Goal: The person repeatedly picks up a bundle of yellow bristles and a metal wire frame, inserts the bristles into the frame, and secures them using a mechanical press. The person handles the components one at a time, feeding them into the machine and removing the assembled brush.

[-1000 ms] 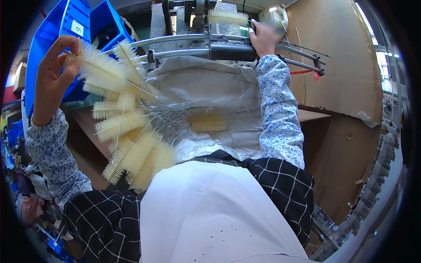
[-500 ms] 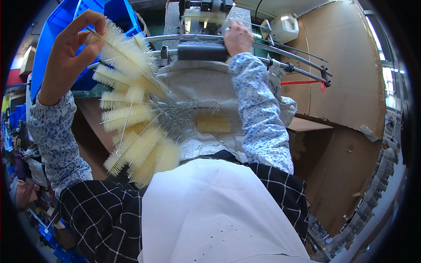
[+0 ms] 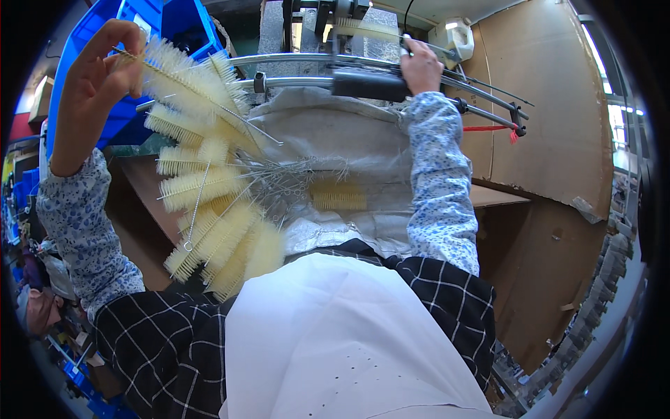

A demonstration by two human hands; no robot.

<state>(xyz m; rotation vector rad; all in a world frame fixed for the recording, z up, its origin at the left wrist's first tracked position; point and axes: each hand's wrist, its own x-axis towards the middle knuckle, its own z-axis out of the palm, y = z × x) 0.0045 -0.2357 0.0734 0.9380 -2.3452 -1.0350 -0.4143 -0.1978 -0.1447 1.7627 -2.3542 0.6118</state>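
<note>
Brushes (image 3: 202, 188) fanned in closed left hand (image 3: 98, 77); right hand (image 3: 421, 68) grips machine bar (image 3: 370, 85), cardboard wall (image 3: 558, 133) near.

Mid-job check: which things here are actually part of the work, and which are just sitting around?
In use:
- left hand holding a cream bottle brush
- fan of cream brushes on the grey cloth
- right hand at the metal machine

Lying about:
- blue bins
- cardboard sheets
</note>
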